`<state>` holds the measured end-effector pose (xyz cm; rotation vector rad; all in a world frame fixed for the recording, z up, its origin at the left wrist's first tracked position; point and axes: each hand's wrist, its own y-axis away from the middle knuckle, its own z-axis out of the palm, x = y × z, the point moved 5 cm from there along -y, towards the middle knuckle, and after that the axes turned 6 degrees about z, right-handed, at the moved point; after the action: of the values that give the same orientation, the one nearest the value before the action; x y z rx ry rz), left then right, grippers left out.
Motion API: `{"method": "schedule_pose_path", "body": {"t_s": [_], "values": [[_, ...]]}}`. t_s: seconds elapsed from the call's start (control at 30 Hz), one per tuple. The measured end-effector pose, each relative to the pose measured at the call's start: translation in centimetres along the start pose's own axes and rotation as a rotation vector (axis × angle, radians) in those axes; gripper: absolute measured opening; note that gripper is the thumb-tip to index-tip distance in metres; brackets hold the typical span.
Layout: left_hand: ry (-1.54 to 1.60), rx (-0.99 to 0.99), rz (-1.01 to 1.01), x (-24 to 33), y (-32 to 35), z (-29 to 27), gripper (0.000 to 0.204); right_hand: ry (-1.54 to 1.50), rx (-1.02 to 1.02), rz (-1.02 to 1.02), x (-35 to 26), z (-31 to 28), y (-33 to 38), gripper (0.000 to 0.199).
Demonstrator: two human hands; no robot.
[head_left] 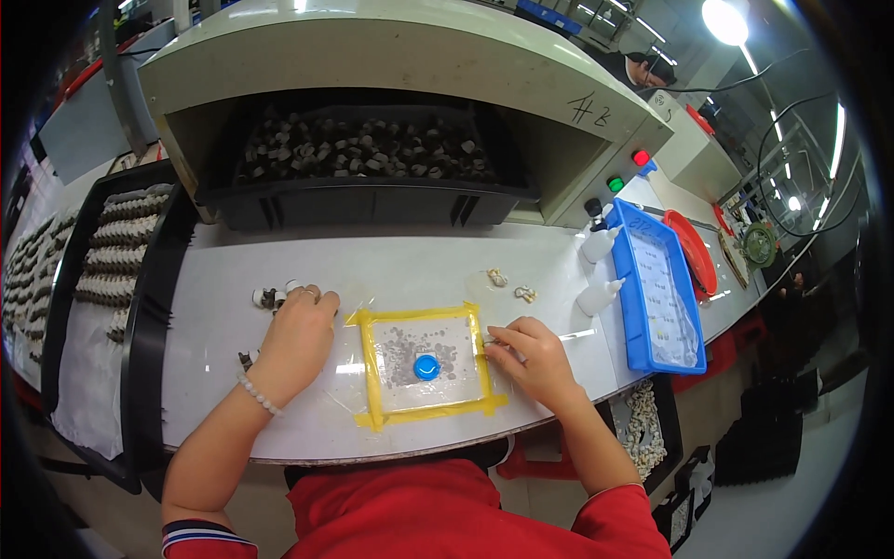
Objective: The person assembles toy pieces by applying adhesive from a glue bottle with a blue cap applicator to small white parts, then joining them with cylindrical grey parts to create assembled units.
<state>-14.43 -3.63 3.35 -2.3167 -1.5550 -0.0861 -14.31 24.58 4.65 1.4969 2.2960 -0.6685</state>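
My left hand (296,337) rests on the white table (400,270), fingers curled over small black and white parts (265,298) near its fingertips. My right hand (531,359) pinches a small metal part (488,343) at the right edge of a square pad framed with yellow tape (372,321). A blue round cap (426,366) sits in the middle of that pad, among grey spots. Two small pale parts (510,285) lie loose behind my right hand.
A black tray of many small parts (363,154) sits inside a beige hooded machine (391,56) at the back. Black trays with rows of parts (116,252) stand left. A blue tray (656,289) and two white squeeze bottles (598,270) stand right. Another person is far back right.
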Motion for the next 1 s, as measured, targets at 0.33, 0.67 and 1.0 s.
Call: {"method": "schedule_pose_path", "body": {"t_s": [0.33,0.67,1.0], "values": [[1.661,0.089,-0.378,4.0,5.0,-0.6,0.029,-0.048,-0.132,-0.108,0.9,0.0,-0.4,0.02],[2.051,0.116,-0.48,6.5,7.9,2.8,0.021,0.012,0.11,-0.148,-0.7,0.5,1.2,0.02],[2.213,0.151,-0.545,7.0,9.0,4.4,0.017,-0.059,-0.113,-0.438,-6.3,2.7,-1.6,0.021]]}}
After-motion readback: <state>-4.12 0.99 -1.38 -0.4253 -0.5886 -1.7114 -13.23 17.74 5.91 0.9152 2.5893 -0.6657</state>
